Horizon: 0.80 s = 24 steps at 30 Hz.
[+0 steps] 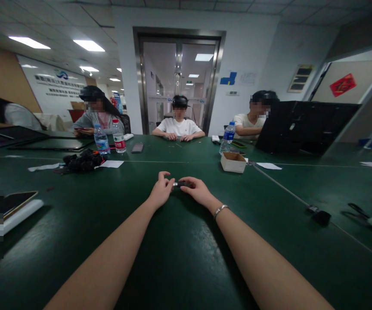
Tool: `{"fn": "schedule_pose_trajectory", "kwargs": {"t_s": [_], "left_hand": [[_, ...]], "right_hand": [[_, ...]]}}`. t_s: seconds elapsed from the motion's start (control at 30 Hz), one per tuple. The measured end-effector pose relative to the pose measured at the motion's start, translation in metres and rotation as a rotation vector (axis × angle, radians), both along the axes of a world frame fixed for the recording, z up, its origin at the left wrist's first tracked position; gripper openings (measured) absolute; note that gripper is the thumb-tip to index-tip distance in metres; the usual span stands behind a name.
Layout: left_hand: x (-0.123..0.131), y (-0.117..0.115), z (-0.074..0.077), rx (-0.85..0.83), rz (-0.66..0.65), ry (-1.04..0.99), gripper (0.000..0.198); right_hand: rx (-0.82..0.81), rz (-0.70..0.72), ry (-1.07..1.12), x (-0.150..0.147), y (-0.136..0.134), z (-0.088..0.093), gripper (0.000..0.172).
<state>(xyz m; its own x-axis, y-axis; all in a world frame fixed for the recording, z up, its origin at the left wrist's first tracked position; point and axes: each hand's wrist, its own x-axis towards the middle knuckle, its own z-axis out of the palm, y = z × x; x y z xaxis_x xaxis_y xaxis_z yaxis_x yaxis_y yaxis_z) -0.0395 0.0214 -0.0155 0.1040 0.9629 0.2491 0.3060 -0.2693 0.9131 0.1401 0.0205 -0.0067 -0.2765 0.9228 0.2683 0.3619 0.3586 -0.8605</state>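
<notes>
A small dark stick with a silver metal end, looking like a USB flash drive [181, 184], is held low over the green table between my two hands. My right hand [199, 192] pinches its black body between thumb and fingers; a metal bracelet circles that wrist. On the other side, my left hand [161, 192] has its thumb at the silver end, with the index finger bent above it. The rest of the left fingers are hidden behind the hand, and the drive's details are too small to make out.
Beyond my hands on the green table [179, 275] are a small open box [233, 163], a water bottle [227, 138], two more bottles, a black cable bundle [82, 161] and a phone [137, 147]. A cable [283, 186] crosses the right side. Several people sit around the table.
</notes>
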Motion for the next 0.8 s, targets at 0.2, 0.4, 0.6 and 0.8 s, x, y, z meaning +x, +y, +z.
{"fn": "schedule_pose_trajectory", "kwargs": {"t_s": [0.2,0.4,0.6,0.8], "left_hand": [[0.0003,-0.0025,0.0025,0.007,0.04,-0.029,0.055],[-0.0002,-0.0023,0.0005,0.021,-0.02,0.027,0.055],[0.0,-0.0012,0.0001,0.006,-0.002,-0.023,0.054],[0.0019,-0.0034,0.0016,0.027,-0.044,0.05,0.045]], "right_hand": [[0.01,0.007,-0.012,0.0003,-0.0013,0.0016,0.034],[0.002,0.008,-0.005,-0.0003,-0.0027,0.0035,0.034],[0.003,0.0,-0.02,-0.0002,-0.0033,0.0045,0.033],[0.016,0.011,-0.021,-0.0002,-0.0022,0.0036,0.034]]}}
